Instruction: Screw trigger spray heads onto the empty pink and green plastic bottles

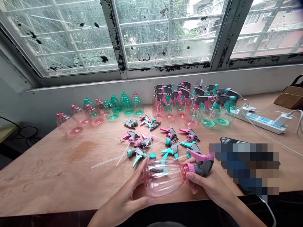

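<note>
A clear pink spray bottle (163, 179) lies sideways in the air near the table's front edge, its pink and grey trigger head (203, 162) at the right end. My left hand (134, 189) is wrapped round the bottle's base end, with the thumb below. At the neck, my right hand (208, 179) grips the pink collar (190, 168) between thumb and fingers; some of those fingers are hidden. Just beyond the bottle, loose trigger heads in pink, teal and grey lie scattered, among them a teal one (137, 154) with its thin tube pointing left.
Open pink and green bottles (115, 104) stand at the back left. Bottles with trigger heads (172, 105) crowd the back centre and right. A white power strip (260, 119) with cables, a partly blurred dark device (232, 140) and a brown bag (290, 94) lie to the right.
</note>
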Tool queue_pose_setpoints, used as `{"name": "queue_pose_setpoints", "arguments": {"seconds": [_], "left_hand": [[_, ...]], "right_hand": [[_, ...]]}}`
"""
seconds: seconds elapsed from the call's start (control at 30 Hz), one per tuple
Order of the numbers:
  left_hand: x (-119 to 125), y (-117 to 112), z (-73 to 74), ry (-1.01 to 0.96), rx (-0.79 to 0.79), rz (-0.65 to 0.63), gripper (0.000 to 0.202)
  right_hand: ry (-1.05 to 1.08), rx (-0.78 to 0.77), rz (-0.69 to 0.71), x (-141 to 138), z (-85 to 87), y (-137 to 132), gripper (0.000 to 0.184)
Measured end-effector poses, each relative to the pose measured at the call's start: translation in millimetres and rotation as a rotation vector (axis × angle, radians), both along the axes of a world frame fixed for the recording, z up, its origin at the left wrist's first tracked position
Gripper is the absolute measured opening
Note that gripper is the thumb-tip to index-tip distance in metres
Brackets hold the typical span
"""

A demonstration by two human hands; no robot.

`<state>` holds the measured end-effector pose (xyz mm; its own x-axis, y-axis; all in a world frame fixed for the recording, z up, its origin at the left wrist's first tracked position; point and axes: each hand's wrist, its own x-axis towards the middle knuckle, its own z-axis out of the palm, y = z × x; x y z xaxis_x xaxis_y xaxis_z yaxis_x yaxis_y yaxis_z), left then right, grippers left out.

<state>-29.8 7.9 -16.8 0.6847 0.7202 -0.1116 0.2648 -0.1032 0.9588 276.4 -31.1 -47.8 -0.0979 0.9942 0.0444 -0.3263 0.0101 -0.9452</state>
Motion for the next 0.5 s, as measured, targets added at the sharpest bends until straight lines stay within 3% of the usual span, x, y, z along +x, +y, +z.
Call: {"name": "queue_pose_setpoints", "arguments": {"seconds": [0.33,0.5], "left_hand": [[3.2,-2.2,-0.3,-0.062,-0.003,0.019,0.095],[0.7,-1.3,-0.5,-0.089,-0.087,0.013,0.093]], "right_hand": [[-0.003,0.002,-0.001,1.1,-1.4,0.7,0.024],[0.010,0.006,-0.006,-0.6,-0.9,0.8,0.026]]}}
